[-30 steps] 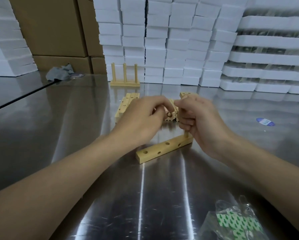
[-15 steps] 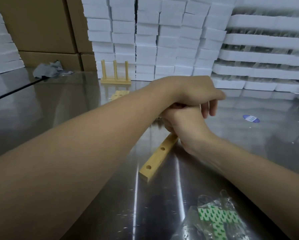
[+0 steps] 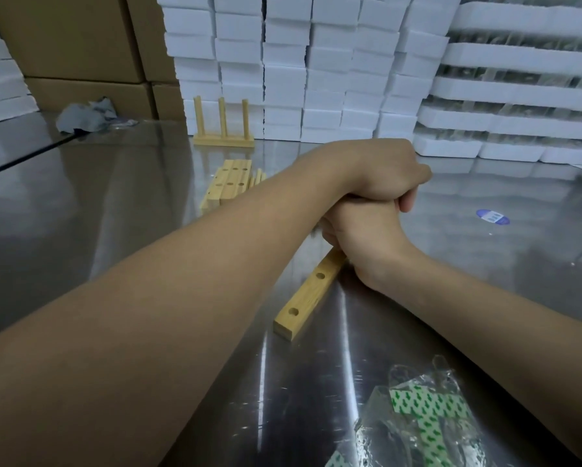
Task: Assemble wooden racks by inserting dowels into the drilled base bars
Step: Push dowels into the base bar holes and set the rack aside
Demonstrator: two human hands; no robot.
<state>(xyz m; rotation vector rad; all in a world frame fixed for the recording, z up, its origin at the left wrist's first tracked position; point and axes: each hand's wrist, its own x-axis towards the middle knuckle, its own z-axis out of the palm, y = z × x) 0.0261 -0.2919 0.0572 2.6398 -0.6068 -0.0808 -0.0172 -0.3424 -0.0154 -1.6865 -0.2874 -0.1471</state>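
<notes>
Left hand (image 3: 380, 170) is clasped over the fisted right hand (image 3: 367, 237) on the pale drilled wooden bar (image 3: 311, 291). What's clenched inside can't be told, and the round blue sticker (image 3: 492, 217) can't be read.

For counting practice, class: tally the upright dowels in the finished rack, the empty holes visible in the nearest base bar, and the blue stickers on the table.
Upright dowels: 3
Empty holes: 2
Blue stickers: 1
Total: 6

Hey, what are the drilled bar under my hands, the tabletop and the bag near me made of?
Drilled bar: pale wood, apparently unvarnished; grain streaks, matte surface. Tabletop: probably brushed stainless steel; streaky mirror-like reflections. Bag: clear plastic film; crinkled, glossy, contents visible through it.
</notes>
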